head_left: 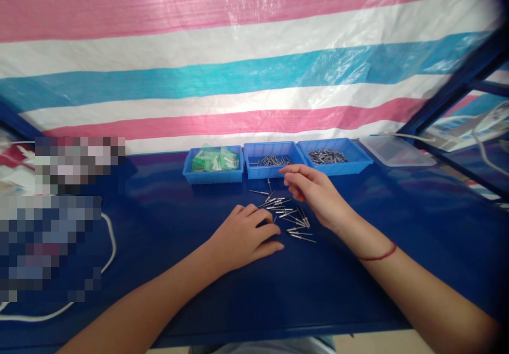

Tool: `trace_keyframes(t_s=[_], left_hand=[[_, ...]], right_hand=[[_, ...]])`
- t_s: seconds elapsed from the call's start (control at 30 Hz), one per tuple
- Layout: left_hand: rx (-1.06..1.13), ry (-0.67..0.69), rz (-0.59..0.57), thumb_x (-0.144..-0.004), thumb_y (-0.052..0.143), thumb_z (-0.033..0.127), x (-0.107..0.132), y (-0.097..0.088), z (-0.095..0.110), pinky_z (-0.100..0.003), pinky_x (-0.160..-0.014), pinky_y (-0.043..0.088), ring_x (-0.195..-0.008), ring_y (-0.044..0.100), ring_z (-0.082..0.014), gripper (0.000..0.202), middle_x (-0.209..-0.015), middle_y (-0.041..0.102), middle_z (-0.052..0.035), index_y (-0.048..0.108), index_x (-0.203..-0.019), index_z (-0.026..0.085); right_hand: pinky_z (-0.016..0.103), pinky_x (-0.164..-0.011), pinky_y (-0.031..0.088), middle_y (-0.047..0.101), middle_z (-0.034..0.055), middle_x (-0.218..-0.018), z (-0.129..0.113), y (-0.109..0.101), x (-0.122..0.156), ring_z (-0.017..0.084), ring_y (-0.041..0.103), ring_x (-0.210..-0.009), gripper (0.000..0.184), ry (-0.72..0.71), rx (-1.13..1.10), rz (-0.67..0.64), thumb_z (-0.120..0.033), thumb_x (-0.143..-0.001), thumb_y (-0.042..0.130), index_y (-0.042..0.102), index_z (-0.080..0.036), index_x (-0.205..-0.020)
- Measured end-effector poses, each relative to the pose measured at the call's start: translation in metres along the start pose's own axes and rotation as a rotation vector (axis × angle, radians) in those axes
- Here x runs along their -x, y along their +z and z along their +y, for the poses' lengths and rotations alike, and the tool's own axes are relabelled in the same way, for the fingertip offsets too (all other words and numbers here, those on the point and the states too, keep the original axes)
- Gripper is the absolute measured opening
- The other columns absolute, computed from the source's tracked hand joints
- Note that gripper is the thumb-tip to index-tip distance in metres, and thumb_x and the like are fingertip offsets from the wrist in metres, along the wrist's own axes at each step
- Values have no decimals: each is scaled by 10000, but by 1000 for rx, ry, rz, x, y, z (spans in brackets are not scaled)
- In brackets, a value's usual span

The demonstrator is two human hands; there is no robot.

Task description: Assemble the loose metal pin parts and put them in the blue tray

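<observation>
Several blind rivets lie loose in a pile on the dark blue table. My left hand rests palm down at the pile's left edge, its fingers spread, with nothing visible in it. My right hand hovers behind and right of the pile, by the front right corner of the middle blue bin. Its fingers are curled and its thumb lies close to the index finger; whatever they may hold is hidden. More rivets lie in the middle bin.
Left of the middle bin, a blue bin holds green-and-clear packets. The right blue bin contains many rivets, beside a translucent plastic lid. A white cable curves along the left. Striped sheeting hangs behind.
</observation>
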State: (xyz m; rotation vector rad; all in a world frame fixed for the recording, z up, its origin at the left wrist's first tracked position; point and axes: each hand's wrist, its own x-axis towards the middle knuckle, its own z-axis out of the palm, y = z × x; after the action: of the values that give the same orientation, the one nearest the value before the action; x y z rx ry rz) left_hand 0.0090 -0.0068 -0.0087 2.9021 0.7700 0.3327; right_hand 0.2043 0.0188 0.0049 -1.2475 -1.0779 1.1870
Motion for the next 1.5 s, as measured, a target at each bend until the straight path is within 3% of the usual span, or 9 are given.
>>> trace_keyframes(t_s=[0.17, 0.27, 0.43, 0.57, 0.77, 1.0, 1.2, 1.33, 1.5], left_hand=[[-12, -62, -15, -951, 440, 282, -1, -2, -5, -317, -736, 383, -859, 541, -175, 215, -980, 639, -28, 639, -955, 201], [46, -124, 16, -941, 456, 230, -1, -1, -8, -325, -763, 424, -858, 571, -182, 198, -979, 649, -39, 632, -1027, 202], [365, -354, 312, -912, 507, 218, -1, 3, -16, -292, -824, 476, -897, 613, -166, 230, -986, 653, -47, 594, -1123, 194], [604, -480, 466, -884, 553, 267, -2, 5, -19, -267, -775, 497, -856, 636, -153, 217, -963, 670, -25, 605, -1088, 214], [738, -506, 509, -851, 594, 266, -2, 7, -17, -267, -757, 501, -815, 633, -146, 164, -912, 666, -20, 604, -1000, 197], [734, -494, 533, -823, 630, 260, -4, 0, -10, -256, -720, 499, -756, 615, -134, 97, -826, 648, -6, 601, -863, 177], [730, -491, 512, -831, 614, 252, -5, 2, -9, -257, -722, 500, -780, 614, -136, 124, -891, 655, -24, 610, -932, 180], [707, -488, 483, -838, 600, 263, -5, 0, -9, -253, -703, 491, -762, 612, -138, 99, -841, 656, -21, 627, -856, 170], [697, -490, 535, -822, 613, 255, -5, -6, -8, -251, -702, 491, -761, 613, -140, 83, -832, 656, -19, 620, -832, 173]], right_hand=[[233, -454, 284, 534, -16, -656, 4, 1, 1, 79, 407, -502, 220, -42, 120, -50, -335, -743, 596, 648, -158, -862], [245, -498, 339, 566, 0, -682, 5, 2, 1, 102, 458, -552, 215, -81, 225, -95, -328, -772, 556, 660, -157, -851], [269, -644, 422, 651, 26, -809, 7, 3, 5, 147, 558, -710, 169, -189, 423, -284, -248, -790, 535, 657, -166, -873], [255, -592, 411, 638, 21, -783, 10, 9, 12, 131, 530, -651, 178, -217, 406, -400, -308, -806, 583, 646, -160, -884], [266, -638, 427, 641, 31, -802, 11, 18, 20, 143, 543, -700, 202, -252, 280, -381, -363, -837, 581, 655, -175, -836], [263, -635, 437, 604, 7, -735, 11, 21, 21, 148, 540, -695, 190, -213, 176, -260, -390, -793, 631, 639, -200, -782], [269, -626, 431, 613, 14, -739, 11, 20, 23, 145, 540, -679, 156, -292, 233, -253, -345, -817, 613, 641, -198, -774], [278, -625, 429, 634, 31, -791, 11, 19, 26, 160, 558, -709, 141, -333, 271, -259, -335, -826, 606, 652, -203, -809], [275, -599, 427, 644, 33, -796, 9, 18, 25, 165, 565, -696, 141, -299, 241, -251, -344, -810, 614, 652, -208, -816]])
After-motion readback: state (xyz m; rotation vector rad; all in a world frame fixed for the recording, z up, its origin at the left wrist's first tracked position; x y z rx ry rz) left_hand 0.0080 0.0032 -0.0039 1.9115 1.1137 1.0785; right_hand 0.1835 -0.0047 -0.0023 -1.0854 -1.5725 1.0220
